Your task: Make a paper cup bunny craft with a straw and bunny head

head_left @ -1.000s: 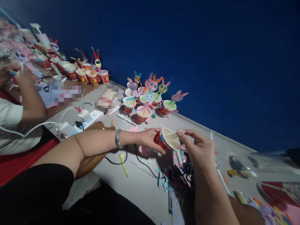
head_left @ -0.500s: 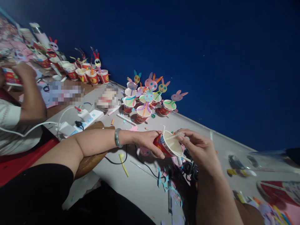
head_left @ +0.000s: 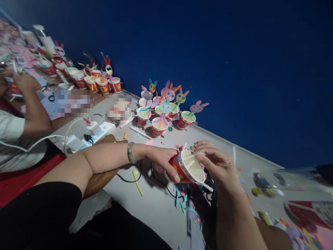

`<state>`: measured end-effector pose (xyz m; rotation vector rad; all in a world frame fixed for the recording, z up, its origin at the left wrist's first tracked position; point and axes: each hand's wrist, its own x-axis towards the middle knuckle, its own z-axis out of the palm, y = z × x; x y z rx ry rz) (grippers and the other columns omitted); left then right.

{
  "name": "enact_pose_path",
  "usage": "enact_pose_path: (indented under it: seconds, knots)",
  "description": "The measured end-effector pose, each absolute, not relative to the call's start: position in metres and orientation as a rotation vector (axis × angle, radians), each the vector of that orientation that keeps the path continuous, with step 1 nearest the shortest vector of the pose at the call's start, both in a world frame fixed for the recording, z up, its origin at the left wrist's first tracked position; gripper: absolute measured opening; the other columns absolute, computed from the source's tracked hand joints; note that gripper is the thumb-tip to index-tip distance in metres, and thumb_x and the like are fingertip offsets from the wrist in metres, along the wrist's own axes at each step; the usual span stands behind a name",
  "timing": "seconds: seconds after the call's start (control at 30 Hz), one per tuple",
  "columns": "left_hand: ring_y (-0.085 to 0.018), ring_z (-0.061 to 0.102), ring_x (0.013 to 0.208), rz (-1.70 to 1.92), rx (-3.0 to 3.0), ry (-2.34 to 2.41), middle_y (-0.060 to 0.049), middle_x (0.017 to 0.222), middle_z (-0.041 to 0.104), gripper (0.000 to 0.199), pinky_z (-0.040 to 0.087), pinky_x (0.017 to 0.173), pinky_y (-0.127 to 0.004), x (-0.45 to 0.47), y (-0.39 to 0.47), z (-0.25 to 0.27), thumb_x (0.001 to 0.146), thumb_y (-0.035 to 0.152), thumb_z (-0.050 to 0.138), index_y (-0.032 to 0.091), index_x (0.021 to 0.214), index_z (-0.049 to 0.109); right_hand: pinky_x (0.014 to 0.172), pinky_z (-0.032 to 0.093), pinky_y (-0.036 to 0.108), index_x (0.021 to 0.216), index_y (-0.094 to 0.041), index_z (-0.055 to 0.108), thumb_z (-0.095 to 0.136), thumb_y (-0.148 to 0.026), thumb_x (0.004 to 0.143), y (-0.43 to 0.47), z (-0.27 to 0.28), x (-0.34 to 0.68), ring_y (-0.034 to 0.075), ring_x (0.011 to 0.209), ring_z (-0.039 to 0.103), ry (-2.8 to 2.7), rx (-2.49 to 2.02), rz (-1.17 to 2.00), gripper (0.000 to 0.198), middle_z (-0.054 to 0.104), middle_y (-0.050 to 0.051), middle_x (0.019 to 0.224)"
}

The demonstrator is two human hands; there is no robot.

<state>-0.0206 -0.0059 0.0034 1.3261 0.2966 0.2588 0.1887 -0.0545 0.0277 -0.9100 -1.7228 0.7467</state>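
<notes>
My left hand (head_left: 166,161), a bangle on its wrist, is wrapped round a red patterned paper cup (head_left: 179,170). The cup is tilted, its mouth turned up and to the right. White straw ends stick out past its upper rim and at its lower right side (head_left: 207,187). Over the mouth, my right hand (head_left: 214,158) pinches a whitish straw (head_left: 194,156) that lies across the rim into the cup. Part of the straw is hidden behind the fingers.
Several finished cups with paper animal heads (head_left: 165,106) stand by the blue wall. A power strip (head_left: 101,133) with cables lies to the left. Paper scraps (head_left: 194,218) and a yellow straw (head_left: 137,184) lie nearer. Another person's arm (head_left: 36,104) works at far left.
The cup has tipped a little further and shifted slightly down and right. My right fingers have moved slightly along with it. The other person's hands have also moved.
</notes>
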Motion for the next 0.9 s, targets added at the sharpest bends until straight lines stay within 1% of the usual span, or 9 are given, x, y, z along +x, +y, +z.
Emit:
enact_pose_path:
  seconds: [0.1,0.17,0.27,0.4,0.47,0.6,0.77,0.9]
  knots:
    - [-0.017,0.06,0.08,0.228,1.473,0.271,-0.004,0.085,0.065,0.051,0.051,0.078,-0.032,-0.019,-0.004,0.001,0.056,0.036,0.089,0.015,0.096,0.066,0.078,0.052,0.037,0.08,-0.027,0.073,0.075,-0.031,0.081,-0.053,0.024,0.189,0.02,0.084,0.064,-1.622,-0.982,0.74,0.004,0.069,0.003,0.081]
    - [-0.019,0.062,0.089,0.365,1.525,0.307,-0.005,0.095,0.066,0.057,0.051,0.085,-0.034,-0.016,-0.004,-0.002,0.057,0.036,0.089,0.015,0.103,0.063,0.075,0.051,0.035,0.08,-0.026,0.072,0.075,-0.032,0.081,-0.052,0.022,0.191,0.019,0.084,0.064,-1.587,-1.024,0.759,0.006,0.068,0.004,0.084]
    - [-0.022,0.062,0.099,0.534,1.615,0.384,-0.007,0.105,0.065,0.068,0.05,0.089,-0.035,-0.014,-0.005,-0.009,0.055,0.037,0.089,0.015,0.112,0.059,0.079,0.052,0.035,0.085,-0.026,0.072,0.075,-0.031,0.081,-0.054,0.024,0.194,0.019,0.086,0.064,-1.643,-1.037,0.759,0.007,0.069,0.003,0.087]
    - [-0.021,0.062,0.096,0.631,1.824,0.332,-0.008,0.107,0.063,0.073,0.049,0.083,-0.031,-0.016,-0.003,-0.018,0.06,0.042,0.086,0.015,0.119,0.055,0.086,0.051,0.037,0.096,-0.028,0.071,0.074,-0.031,0.081,-0.063,0.032,0.196,0.021,0.095,0.064,-1.761,-1.078,0.702,0.016,0.07,0.004,0.096]
    - [-0.023,0.062,0.099,0.673,1.901,0.294,-0.01,0.111,0.062,0.074,0.048,0.085,-0.032,-0.017,-0.001,-0.02,0.062,0.043,0.084,0.015,0.123,0.053,0.088,0.051,0.038,0.098,-0.027,0.071,0.075,-0.031,0.081,-0.068,0.037,0.195,0.022,0.096,0.065,-1.797,-1.096,0.684,0.018,0.07,0.005,0.098]
    - [-0.026,0.061,0.106,0.73,1.946,0.298,-0.013,0.117,0.061,0.075,0.047,0.09,-0.034,-0.019,-0.001,-0.02,0.063,0.043,0.081,0.016,0.125,0.051,0.086,0.051,0.038,0.094,-0.026,0.068,0.075,-0.027,0.079,-0.077,0.045,0.19,0.023,0.095,0.066,-1.823,-1.099,0.596,0.017,0.07,0.005,0.097]
    - [-0.026,0.061,0.105,0.713,1.931,0.361,-0.013,0.117,0.062,0.073,0.047,0.09,-0.034,-0.019,-0.004,-0.017,0.063,0.044,0.082,0.017,0.124,0.052,0.084,0.05,0.039,0.085,-0.026,0.069,0.071,-0.023,0.082,-0.083,0.054,0.179,0.023,0.093,0.066,-1.915,-1.17,0.35,0.005,0.072,0.005,0.096]
    - [-0.026,0.061,0.105,0.715,1.948,0.327,-0.013,0.117,0.061,0.075,0.047,0.089,-0.034,-0.018,-0.003,-0.018,0.061,0.044,0.083,0.017,0.123,0.052,0.085,0.048,0.042,0.086,-0.026,0.07,0.069,-0.023,0.083,-0.087,0.056,0.175,0.025,0.092,0.066,-1.961,-1.191,0.216,0.005,0.074,0.005,0.094]
